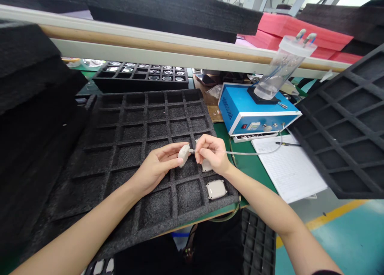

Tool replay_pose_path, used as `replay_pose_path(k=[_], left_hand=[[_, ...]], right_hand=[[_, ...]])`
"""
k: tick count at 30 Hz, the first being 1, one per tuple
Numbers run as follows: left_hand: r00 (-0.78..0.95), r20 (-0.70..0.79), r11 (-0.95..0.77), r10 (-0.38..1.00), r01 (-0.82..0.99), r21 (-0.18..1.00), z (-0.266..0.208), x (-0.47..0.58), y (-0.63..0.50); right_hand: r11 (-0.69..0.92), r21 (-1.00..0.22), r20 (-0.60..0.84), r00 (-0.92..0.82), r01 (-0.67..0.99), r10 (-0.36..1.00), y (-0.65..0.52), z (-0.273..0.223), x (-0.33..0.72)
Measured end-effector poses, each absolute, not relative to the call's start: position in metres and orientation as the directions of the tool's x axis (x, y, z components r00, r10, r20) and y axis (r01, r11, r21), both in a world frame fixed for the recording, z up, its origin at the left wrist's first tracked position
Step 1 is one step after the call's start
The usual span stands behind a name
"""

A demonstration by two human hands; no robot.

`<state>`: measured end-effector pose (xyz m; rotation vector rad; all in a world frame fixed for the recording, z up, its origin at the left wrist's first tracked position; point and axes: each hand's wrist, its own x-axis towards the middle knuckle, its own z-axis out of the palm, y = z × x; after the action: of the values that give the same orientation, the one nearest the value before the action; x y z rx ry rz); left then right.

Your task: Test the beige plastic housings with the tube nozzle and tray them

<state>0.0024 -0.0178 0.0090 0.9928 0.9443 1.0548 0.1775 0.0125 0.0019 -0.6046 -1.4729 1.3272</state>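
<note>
Beige rounded case, black gridded foam tray beneath it.
Left hand pinches it between thumb and fingers; right hand pinches thin clear tube beside it.

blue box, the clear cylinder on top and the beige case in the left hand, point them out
Blue box (255, 108): head view, on its top face.
Clear cylinder (279, 70): head view, on its transparent wall.
Held beige case (183, 155): head view, on its visible side.

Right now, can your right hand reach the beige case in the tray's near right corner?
Probably yes: nothing covers the beige case, close to the right hand, though that hand holds the clear tube.
</note>
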Motion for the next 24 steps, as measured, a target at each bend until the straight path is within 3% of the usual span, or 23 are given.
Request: replay_pose_path(k=[24], left_hand=[[0.223, -0.132, 0.184, 0.966, -0.234, 0.955, 0.0082, 0.0027, -0.0183]], right_hand=[[0.268, -0.927, 0.351, -0.352, -0.262, 0.868, 0.0125, 0.0031, 0.1775]])
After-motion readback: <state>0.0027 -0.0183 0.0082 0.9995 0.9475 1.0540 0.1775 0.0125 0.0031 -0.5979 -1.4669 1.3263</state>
